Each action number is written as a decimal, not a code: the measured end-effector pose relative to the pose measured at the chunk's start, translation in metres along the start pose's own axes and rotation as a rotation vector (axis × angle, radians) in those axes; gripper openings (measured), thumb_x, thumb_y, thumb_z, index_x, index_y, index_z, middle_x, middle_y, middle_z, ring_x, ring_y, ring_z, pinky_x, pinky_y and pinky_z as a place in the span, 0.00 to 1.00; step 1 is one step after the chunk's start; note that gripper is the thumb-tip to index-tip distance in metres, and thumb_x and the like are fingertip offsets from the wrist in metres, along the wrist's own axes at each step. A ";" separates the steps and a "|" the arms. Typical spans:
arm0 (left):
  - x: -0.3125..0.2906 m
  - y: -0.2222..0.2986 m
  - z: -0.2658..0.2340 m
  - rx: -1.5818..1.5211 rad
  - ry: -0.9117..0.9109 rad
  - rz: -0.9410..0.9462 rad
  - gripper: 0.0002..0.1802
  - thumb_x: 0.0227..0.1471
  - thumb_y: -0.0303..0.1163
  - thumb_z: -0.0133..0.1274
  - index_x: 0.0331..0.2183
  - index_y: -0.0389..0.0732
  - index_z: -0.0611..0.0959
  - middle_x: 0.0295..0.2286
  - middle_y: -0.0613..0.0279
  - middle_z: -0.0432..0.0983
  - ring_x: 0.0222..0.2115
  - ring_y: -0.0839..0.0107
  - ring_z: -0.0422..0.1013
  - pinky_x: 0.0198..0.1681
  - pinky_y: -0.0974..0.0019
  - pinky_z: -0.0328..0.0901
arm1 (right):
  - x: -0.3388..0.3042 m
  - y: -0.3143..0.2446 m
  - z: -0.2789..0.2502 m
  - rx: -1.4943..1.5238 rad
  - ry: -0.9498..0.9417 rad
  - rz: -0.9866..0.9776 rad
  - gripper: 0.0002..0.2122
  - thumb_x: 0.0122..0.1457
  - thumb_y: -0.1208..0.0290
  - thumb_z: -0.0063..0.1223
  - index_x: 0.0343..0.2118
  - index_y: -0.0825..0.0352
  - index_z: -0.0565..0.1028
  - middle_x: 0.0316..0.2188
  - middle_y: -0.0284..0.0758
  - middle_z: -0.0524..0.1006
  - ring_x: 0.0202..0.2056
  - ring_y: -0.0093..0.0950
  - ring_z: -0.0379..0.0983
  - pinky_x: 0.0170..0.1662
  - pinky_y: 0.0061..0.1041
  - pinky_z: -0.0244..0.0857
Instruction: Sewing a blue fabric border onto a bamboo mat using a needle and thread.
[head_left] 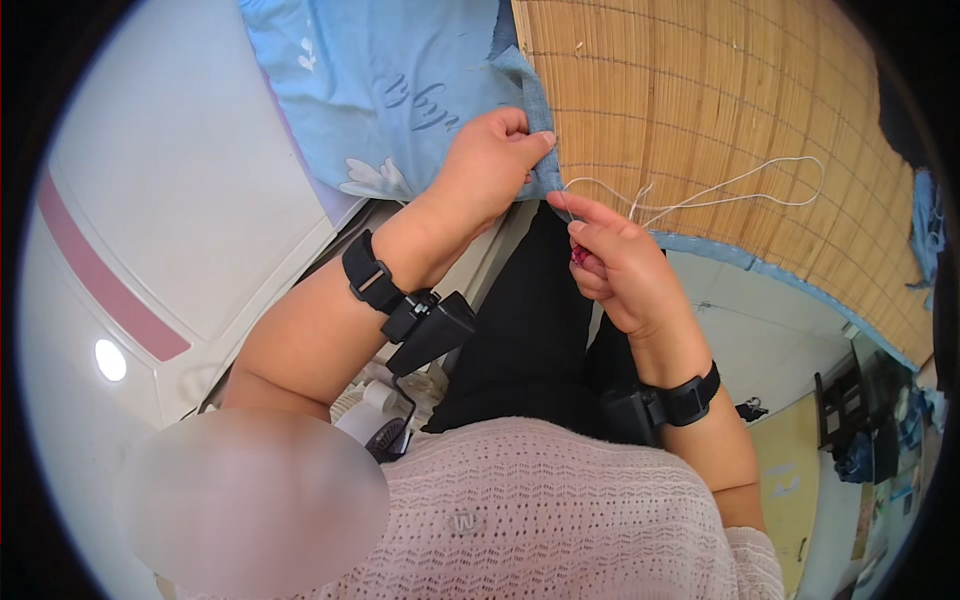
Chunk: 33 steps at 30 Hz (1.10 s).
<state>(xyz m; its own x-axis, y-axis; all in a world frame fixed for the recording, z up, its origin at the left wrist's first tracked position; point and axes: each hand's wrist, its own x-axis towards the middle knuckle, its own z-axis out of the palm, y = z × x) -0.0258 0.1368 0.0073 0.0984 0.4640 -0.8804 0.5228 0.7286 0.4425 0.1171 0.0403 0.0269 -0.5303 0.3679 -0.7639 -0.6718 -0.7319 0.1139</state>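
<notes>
Looking at the blue fabric edging (541,112), we find it under the left fingertips, just beyond the right forefinger. It runs along the border of the bamboo-slat mat (690,110), which spreads ahead of the right hand and to its right. We judge this edging to be light, soft and not easily broken, but its frayed part, farther away than the left hand, may loosen. The mat is probably stiff along its slats and can bend between them. We think the best hold is a flat pinch on the folded border, close to the slats.

The left hand (490,158) is closed in such a pinch, with thumb and forefinger on the edging; beside it, on the left, lies the light-blue printed cloth (350,90). The right hand (625,262) is partly closed: its forefinger points toward the left hand, and its curled fingers hold a small magenta object (579,256). Near its fingertips we see a thin line, but we cannot tell if it is needle or thread. The white thread (745,195) loops loosely over the mat, beyond the right hand; it looks very light and easy to tangle.
</notes>
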 end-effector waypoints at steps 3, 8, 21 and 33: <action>-0.001 0.001 0.001 -0.003 0.006 0.006 0.07 0.47 0.31 0.50 0.24 0.37 0.75 0.18 0.69 0.70 0.19 0.82 0.61 0.24 0.77 0.58 | 0.001 0.001 0.001 0.001 0.013 -0.002 0.16 0.54 0.76 0.39 0.46 0.71 0.63 0.12 0.22 0.54 0.11 0.12 0.45 0.13 0.13 0.37; -0.002 0.003 0.001 0.045 0.009 0.034 0.07 0.47 0.31 0.49 0.25 0.36 0.76 0.19 0.69 0.70 0.19 0.82 0.62 0.24 0.77 0.58 | 0.004 -0.006 0.001 0.058 0.018 0.045 0.15 0.54 0.77 0.39 0.46 0.70 0.64 0.11 0.22 0.54 0.10 0.12 0.45 0.12 0.13 0.38; -0.001 0.006 -0.007 -0.016 -0.074 -0.042 0.07 0.48 0.33 0.49 0.24 0.40 0.75 0.21 0.72 0.69 0.23 0.82 0.62 0.27 0.77 0.59 | 0.006 -0.009 -0.005 -0.037 -0.007 0.068 0.16 0.54 0.76 0.40 0.47 0.70 0.64 0.13 0.22 0.56 0.11 0.12 0.46 0.13 0.13 0.39; 0.005 0.003 -0.025 -0.175 -0.350 -0.099 0.10 0.50 0.33 0.47 0.35 0.40 0.75 0.32 0.69 0.72 0.33 0.79 0.65 0.39 0.72 0.59 | -0.008 0.000 0.006 -0.183 0.043 -0.006 0.16 0.56 0.76 0.38 0.49 0.67 0.64 0.15 0.20 0.54 0.14 0.11 0.47 0.16 0.11 0.41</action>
<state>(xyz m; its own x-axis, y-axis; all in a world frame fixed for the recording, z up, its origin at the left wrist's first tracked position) -0.0451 0.1543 0.0087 0.3536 0.2098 -0.9115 0.3947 0.8500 0.3488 0.1185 0.0408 0.0369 -0.5011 0.3506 -0.7912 -0.5675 -0.8234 -0.0054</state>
